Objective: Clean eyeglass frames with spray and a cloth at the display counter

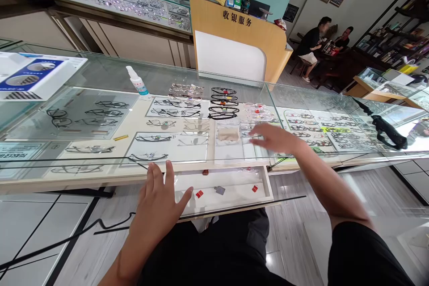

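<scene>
My left hand (161, 199) is open, fingers spread, at the front edge of the glass counter beside the pulled-out white drawer (231, 203). In the drawer lie several small red pieces (199, 194) and a grey tag (220, 190). Slightly blurred, my right hand (275, 137) reaches over the counter with thumb and fingers apart; I see nothing held. Left of its fingertips is a beige cloth-like piece (228, 134). Beyond are rows of dark eyeglasses (224, 103) and clear eyeglasses (257, 111). Whether the right fingertips touch the glass cannot be made out.
A spray bottle (137, 81) stands on the counter's far side, with a blue-and-white box (33, 76) at left. A black tool-like object (385, 129) lies at right. Behind are a wooden cashier desk (278, 40) and two seated people (310, 42).
</scene>
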`<state>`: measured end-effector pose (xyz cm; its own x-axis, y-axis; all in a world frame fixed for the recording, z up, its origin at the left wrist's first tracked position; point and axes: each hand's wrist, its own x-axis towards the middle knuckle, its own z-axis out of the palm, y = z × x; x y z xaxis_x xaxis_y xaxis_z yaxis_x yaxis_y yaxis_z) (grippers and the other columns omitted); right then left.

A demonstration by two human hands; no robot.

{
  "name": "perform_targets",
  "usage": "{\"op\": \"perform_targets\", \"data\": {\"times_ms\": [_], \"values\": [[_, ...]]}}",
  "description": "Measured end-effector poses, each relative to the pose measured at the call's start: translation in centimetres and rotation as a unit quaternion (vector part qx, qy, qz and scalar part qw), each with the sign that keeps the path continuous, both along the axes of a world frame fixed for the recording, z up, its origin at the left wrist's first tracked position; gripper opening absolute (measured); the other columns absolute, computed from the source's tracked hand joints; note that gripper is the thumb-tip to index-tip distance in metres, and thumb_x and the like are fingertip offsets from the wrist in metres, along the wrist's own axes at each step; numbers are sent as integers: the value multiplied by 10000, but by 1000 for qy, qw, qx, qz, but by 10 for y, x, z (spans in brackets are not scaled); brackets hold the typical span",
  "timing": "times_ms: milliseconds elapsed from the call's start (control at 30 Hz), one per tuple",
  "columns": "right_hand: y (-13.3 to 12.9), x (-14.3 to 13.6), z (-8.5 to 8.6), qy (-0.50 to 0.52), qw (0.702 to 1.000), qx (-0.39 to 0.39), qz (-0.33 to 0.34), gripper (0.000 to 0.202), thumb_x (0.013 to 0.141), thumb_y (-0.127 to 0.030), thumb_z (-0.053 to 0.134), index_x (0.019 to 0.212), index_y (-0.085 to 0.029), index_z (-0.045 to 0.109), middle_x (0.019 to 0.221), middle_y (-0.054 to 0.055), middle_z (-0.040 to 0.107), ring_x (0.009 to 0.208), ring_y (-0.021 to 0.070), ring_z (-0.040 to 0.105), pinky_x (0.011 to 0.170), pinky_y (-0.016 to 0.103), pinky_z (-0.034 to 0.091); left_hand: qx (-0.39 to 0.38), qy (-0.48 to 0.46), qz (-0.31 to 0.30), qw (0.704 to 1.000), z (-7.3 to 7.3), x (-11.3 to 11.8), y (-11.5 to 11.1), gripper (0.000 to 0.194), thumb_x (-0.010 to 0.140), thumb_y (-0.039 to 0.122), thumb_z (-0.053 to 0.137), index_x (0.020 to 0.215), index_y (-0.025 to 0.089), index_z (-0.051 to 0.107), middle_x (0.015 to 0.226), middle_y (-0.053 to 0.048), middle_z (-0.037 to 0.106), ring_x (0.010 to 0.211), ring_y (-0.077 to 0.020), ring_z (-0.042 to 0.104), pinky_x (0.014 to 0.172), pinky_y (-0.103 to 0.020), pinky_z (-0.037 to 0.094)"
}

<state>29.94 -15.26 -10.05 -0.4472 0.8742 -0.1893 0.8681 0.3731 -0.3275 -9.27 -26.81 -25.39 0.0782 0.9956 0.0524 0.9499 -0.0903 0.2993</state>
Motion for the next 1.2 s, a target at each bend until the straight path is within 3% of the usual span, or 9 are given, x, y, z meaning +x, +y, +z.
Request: {"op": "perform_targets", "data": {"times_ms": [67,133,300,633,800,967,1067,1200], "values": [[32,16,1,-38,990,130,-44,508,1140,-522,480,1415,-208,768,1472,159,745,1413,380,640,1193,551,504,2,0,3,1000,-1,0,0,1032,1049,641,430,1810,8,140,1850,-373,114,1760,-488,82,1329,-687,296],[64,29,-7,-66,977,186,-77,490,1145,-437,473,1442,-170,756,1545,170,704,1456,383,602,1230,559,475,5,3,5,1000,-1,1,0,1017,1053,632,419,1809,8,146,1844,-381,123,1760,-487,87,1321,-690,306],[115,42,-35,-141,975,137,-99,563,1164,-411,374,1512,-139,723,1796,121,481,1669,404,358,1328,599,345,15,9,7,1000,-1,2,0,992,1061,616,401,1801,-7,181,1829,-402,155,1753,-501,121,1297,-698,334],[141,36,-53,-151,977,99,-112,620,1178,-445,298,1451,-155,773,1767,124,525,1654,394,370,1312,575,324,12,13,5,1000,0,1,0,1004,1047,612,447,1795,-13,207,1831,-393,167,1755,-487,128,1314,-671,336],[134,31,-47,-145,974,123,-123,623,1178,-450,305,1530,-133,710,1759,119,535,1644,391,370,1325,557,309,16,11,-10,1000,-9,-5,1,1033,1049,645,448,1805,0,168,1840,-390,125,1755,-494,116,1307,-681,344],[107,28,-26,-138,969,160,-128,589,1170,-453,338,1524,-168,713,1751,99,545,1635,394,367,1330,562,308,19,7,-9,1000,-12,-6,2,1024,1054,638,443,1809,8,156,1844,-384,118,1757,-487,116,1299,-678,356],[77,24,-8,-113,966,204,-111,581,1162,-457,366,1555,-175,687,1730,112,565,1621,409,378,1317,591,330,14,2,-6,1000,-7,-4,2,1022,1051,638,434,1806,3,167,1842,-389,120,1758,-490,107,1300,-692,345],[13,12,23,-74,969,223,-71,630,1162,-524,348,1578,-180,671,1699,124,584,1617,408,390,1325,600,337,14,-12,8,1000,-3,1,2,1012,1044,625,423,1798,-9,196,1839,-393,121,1754,-503,106,1298,-722,325]]}}
